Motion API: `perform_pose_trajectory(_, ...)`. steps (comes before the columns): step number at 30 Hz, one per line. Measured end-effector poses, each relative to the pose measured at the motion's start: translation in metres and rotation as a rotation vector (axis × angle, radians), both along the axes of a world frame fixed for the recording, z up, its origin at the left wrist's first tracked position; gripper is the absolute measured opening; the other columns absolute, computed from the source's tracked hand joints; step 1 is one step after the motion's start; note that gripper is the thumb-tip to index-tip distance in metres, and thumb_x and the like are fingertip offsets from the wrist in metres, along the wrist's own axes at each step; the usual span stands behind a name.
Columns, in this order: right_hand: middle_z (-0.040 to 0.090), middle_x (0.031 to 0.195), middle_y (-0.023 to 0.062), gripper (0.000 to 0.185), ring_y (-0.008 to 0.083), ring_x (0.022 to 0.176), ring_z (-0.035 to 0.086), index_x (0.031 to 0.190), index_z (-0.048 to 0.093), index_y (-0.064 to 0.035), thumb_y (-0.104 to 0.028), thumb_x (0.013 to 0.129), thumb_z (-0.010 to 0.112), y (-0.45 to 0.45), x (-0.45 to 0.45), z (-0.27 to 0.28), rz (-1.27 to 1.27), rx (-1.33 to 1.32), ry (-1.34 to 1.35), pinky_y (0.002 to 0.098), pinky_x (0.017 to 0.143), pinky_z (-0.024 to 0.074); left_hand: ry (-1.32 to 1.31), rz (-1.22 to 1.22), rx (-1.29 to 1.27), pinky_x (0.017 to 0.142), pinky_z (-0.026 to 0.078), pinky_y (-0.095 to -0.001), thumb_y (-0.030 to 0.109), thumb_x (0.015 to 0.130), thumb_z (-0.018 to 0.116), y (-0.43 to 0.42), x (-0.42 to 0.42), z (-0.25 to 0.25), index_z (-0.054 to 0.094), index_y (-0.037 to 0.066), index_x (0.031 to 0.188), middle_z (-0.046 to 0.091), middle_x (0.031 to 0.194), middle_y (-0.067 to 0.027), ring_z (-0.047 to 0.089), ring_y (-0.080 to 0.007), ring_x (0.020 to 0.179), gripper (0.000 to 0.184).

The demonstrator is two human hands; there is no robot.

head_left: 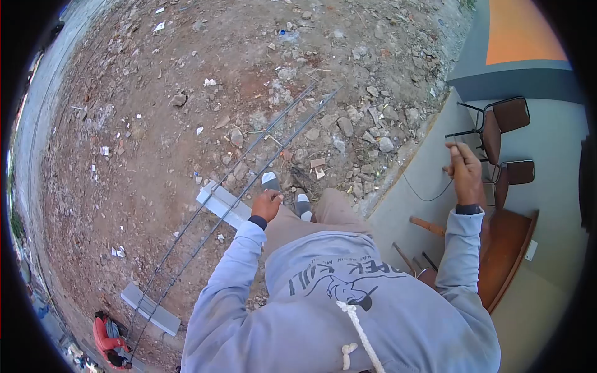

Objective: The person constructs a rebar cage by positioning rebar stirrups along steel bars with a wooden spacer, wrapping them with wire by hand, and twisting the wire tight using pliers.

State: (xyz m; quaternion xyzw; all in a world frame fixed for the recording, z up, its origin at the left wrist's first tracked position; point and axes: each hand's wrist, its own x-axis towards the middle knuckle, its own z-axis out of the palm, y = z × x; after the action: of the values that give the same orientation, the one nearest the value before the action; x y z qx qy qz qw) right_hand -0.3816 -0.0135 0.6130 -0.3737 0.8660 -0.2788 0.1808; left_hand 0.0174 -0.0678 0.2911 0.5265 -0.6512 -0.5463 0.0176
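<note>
My right hand [465, 171] is raised on the right, fingers pinched together. A thin dark wire [428, 199] hangs in a loose curve from it. My left hand [267, 205] is closed above my left thigh, beside the long steel rods [230, 210]; whether anything is inside its fingers is hidden. These two parallel rods run diagonally over the ground, with a short crosspiece [274, 140] between them towards the far end. A pale block [224, 205] supports them near my feet, and another block [150, 309] lies under them at lower left.
Rubble [345, 127] and bare dirt surround the rods. To my right, brown chairs [491, 133] and a wooden table [507, 255] stand on a smooth floor [398, 217] with an edge along the dirt. A person in red [107, 336] crouches by the rods' near end.
</note>
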Motion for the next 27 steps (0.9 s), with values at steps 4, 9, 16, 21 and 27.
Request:
perform_pose_trajectory(4,0.066,0.088,0.0150,0.016,0.0349,0.082,0.062,0.090,0.068,-0.0068,-0.018,0.084,0.058,0.012,0.056,-0.133,0.493,0.496,0.007,0.0418,0.073,0.0485,0.021,0.363,0.090,0.078,0.050,-0.0410,0.029,0.084,0.060,-0.014,0.009,-0.013,0.069,0.006,0.097,0.068,0.091,-0.0172,0.065,-0.0339,0.085,0.028)
perform_pose_trajectory(9,0.065,0.083,0.0152,0.018,0.0322,0.083,0.062,0.088,0.068,-0.0096,-0.023,0.085,0.055,0.068,0.096,-0.226,0.763,0.624,-0.116,0.0427,0.074,0.0485,-0.295,0.206,0.056,0.078,0.050,-0.0408,0.034,0.080,0.065,0.022,0.022,-0.025,0.067,0.007,0.098,0.068,0.092,-0.0157,0.065,-0.0319,0.089,0.033)
perform_pose_trajectory(16,0.065,0.085,0.0171,0.021,0.0337,0.085,0.062,0.092,0.067,-0.0118,-0.025,0.086,0.053,0.086,0.060,-0.246,0.855,0.798,-0.127,0.0437,0.077,0.0490,-0.363,0.065,0.266,0.074,0.050,-0.0425,0.030,0.077,0.070,0.088,-0.009,0.009,0.062,0.005,0.085,0.067,0.090,-0.0156,0.064,-0.0325,0.084,0.028)
perform_pose_trajectory(21,0.066,0.089,0.0180,0.022,0.0378,0.084,0.062,0.094,0.066,-0.0104,-0.027,0.086,0.053,0.080,-0.021,-0.284,0.998,0.814,-0.243,0.0473,0.076,0.0488,0.117,-0.166,0.594,0.068,0.049,-0.0371,0.027,0.077,0.069,0.105,-0.054,0.050,0.066,0.005,0.088,0.066,0.079,-0.0115,0.064,-0.0244,0.074,0.025)
perform_pose_trajectory(27,0.066,0.086,0.0169,0.018,0.0386,0.078,0.063,0.092,0.066,-0.0124,-0.024,0.086,0.053,-0.028,-0.122,-0.405,0.709,0.511,0.101,0.0489,0.071,0.0492,-0.095,0.095,0.745,0.066,0.050,-0.0344,0.026,0.083,0.065,0.103,-0.162,0.022,0.066,0.003,0.093,0.066,0.078,-0.0127,0.064,-0.0230,0.070,0.025)
